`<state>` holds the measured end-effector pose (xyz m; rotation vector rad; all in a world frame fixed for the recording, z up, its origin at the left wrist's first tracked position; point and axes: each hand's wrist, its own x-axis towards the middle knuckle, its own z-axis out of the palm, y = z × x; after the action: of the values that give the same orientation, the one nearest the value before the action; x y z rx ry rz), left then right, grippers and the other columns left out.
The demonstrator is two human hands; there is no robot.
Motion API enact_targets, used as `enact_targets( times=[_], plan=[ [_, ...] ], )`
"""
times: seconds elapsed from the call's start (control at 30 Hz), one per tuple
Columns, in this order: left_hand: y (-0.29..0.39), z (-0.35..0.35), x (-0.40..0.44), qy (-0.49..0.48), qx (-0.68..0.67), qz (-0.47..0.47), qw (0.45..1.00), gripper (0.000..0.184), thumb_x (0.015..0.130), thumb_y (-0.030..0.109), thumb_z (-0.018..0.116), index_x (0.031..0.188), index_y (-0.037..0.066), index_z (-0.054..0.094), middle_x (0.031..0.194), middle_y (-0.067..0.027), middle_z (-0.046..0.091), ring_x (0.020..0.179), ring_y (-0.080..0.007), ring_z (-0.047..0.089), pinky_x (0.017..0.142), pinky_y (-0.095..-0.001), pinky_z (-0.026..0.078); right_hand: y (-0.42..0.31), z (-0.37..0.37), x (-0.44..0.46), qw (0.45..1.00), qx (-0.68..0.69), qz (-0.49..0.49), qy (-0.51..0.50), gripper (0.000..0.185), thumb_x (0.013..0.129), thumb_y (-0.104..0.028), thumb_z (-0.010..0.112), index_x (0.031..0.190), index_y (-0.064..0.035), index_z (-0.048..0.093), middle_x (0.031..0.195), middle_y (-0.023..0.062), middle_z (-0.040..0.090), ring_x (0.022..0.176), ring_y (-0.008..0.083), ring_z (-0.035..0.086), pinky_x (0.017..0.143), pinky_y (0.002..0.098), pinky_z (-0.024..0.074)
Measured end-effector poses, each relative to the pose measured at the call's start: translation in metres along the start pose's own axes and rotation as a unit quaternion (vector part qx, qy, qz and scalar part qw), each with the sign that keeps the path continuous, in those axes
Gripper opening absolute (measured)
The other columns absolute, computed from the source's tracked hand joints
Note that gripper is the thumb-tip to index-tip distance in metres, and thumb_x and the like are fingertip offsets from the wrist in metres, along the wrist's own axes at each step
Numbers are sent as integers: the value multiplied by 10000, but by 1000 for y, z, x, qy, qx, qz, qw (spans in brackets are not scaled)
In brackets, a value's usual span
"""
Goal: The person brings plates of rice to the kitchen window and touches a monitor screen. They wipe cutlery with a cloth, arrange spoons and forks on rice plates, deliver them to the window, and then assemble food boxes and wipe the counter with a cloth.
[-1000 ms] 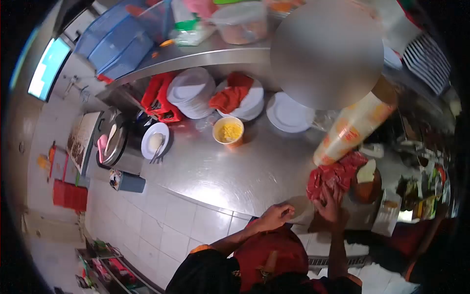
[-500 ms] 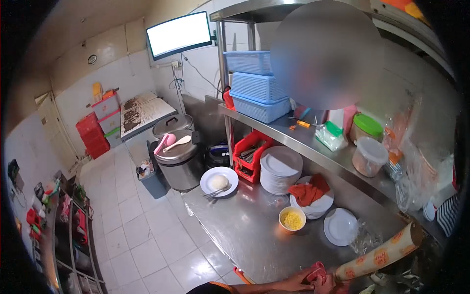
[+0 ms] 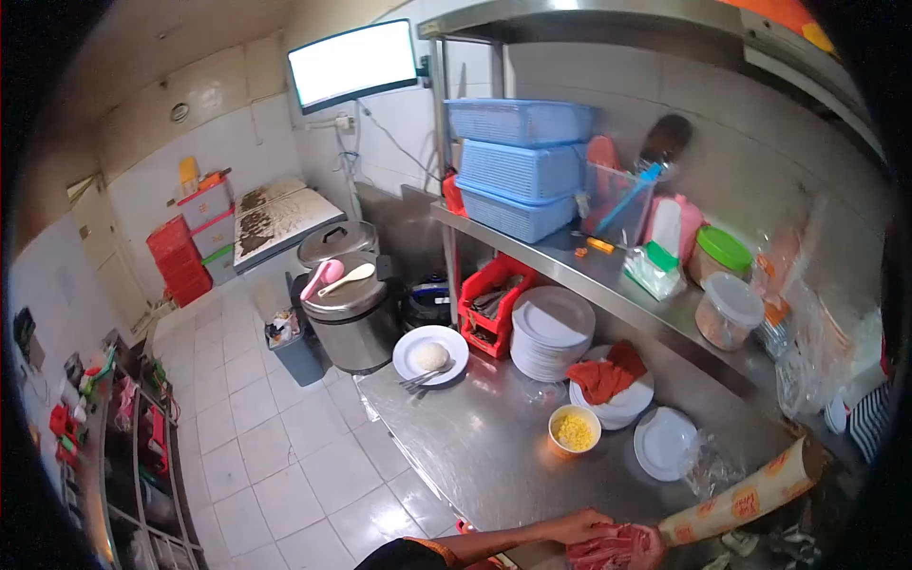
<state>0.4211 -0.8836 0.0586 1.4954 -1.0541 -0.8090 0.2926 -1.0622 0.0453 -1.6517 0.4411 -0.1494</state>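
At the bottom edge of the head view, my left hand (image 3: 581,525) is closed on the upper edge of a red, crinkled plastic bag (image 3: 608,548). My right hand is mostly hidden behind the red plastic at its right side, so its fingers cannot be made out. Just right of the bag lies a long roll of printed wrapping paper (image 3: 736,503). Beyond the hands, on the steel table (image 3: 484,465), stands a tub of yellow corn-like bits (image 3: 574,432). To its right is a white plate (image 3: 662,443) with clear crumpled plastic (image 3: 712,467) against it.
A plate of rice (image 3: 429,356) with cutlery sits at the table's far left corner. Stacked plates (image 3: 551,328), a red cloth (image 3: 608,373) and a red cutlery bin (image 3: 489,304) line the back. Overhead runs a steel shelf (image 3: 589,266) with blue baskets (image 3: 522,171). A rice cooker (image 3: 347,318) stands beyond.
The red plastic was bunched small between both hands; now it is spread wider and larger. My left forearm reaches further into view. The view has shifted slightly.
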Motion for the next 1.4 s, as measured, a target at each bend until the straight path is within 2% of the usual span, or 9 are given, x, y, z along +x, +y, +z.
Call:
enact_targets(
  times=[0.1, 0.27, 0.37, 0.53, 0.7, 1.0, 1.1, 1.3, 1.4],
  plan=[
    [-30, 5, 6, 80, -6, 155, 985, 153, 863, 148, 545, 853, 21, 630, 870, -138, 625, 794, -192, 599, 708, -345, 479, -29, 8, -1, 977, -149, -142, 50, 147, 857, -109, 538, 821, -4, 635, 777, 95, 642, 658, 194, 606, 635, 320, 484],
    [20, -8, 8, 75, 17, 50, 996, 141, 863, 165, 602, 823, 31, 583, 671, 10, 527, 646, -55, 482, 562, -231, 432, -43, -16, -12, 951, -198, -228, 66, 193, 868, -160, 559, 952, 0, 626, 850, 106, 605, 794, 213, 588, 703, 325, 461],
    [43, -11, 6, 29, -21, -29, 999, 192, 825, 170, 649, 787, 11, 550, 682, -36, 549, 611, -106, 520, 565, -269, 437, -88, -11, -52, 998, 48, 49, 0, 186, 887, -156, 551, 934, 16, 605, 772, 65, 604, 702, 131, 562, 626, 282, 457],
    [74, -24, 5, -146, 102, 280, 943, 276, 772, 234, 709, 935, 44, 594, 817, -98, 581, 732, -244, 594, 644, -335, 466, -130, -8, -81, 993, -101, -26, -46, 179, 847, -191, 595, 794, -21, 615, 653, 41, 549, 600, 122, 505, 561, 281, 427],
    [122, -47, -36, -267, 107, 51, 957, 397, 744, 313, 725, 1016, 86, 547, 890, -139, 588, 772, -295, 545, 685, -356, 441, -130, -41, -104, 958, -76, -264, -84, 269, 770, -248, 653, 721, 16, 645, 701, 127, 634, 645, 233, 609, 624, 301, 454],
    [121, -95, -63, -267, 296, -12, 917, 317, 802, 418, 609, 853, 105, 611, 735, -103, 587, 748, -278, 547, 751, -372, 368, -163, -43, -98, 977, -148, 33, -151, 353, 819, -255, 645, 1063, -3, 611, 838, 99, 671, 767, 190, 626, 794, 308, 463],
    [110, -114, -79, -288, 273, 38, 917, 289, 753, 364, 681, 804, 99, 579, 594, -39, 539, 628, -275, 520, 668, -375, 416, -74, -70, -115, 930, -23, -109, -351, 277, 855, -200, 610, 1035, 9, 591, 885, 121, 637, 772, 200, 612, 704, 310, 463],
    [132, -125, -81, -152, 114, -150, 970, 510, 530, 311, 854, 850, 37, 566, 820, -117, 576, 648, -280, 535, 658, -374, 420, -151, -65, -135, 957, -108, -110, -246, 149, 868, -109, 575, 968, 1, 587, 828, 118, 592, 752, 239, 575, 641, 332, 430],
    [108, -148, -87, -197, 299, 67, 931, 496, 507, 350, 851, 809, 47, 600, 764, -104, 592, 624, -245, 540, 686, -376, 393, -154, -69, -159, 962, -142, -78, -219, 160, 864, -127, 587, 980, -17, 595, 861, 109, 610, 806, 225, 595, 679, 328, 443]
  ],
)
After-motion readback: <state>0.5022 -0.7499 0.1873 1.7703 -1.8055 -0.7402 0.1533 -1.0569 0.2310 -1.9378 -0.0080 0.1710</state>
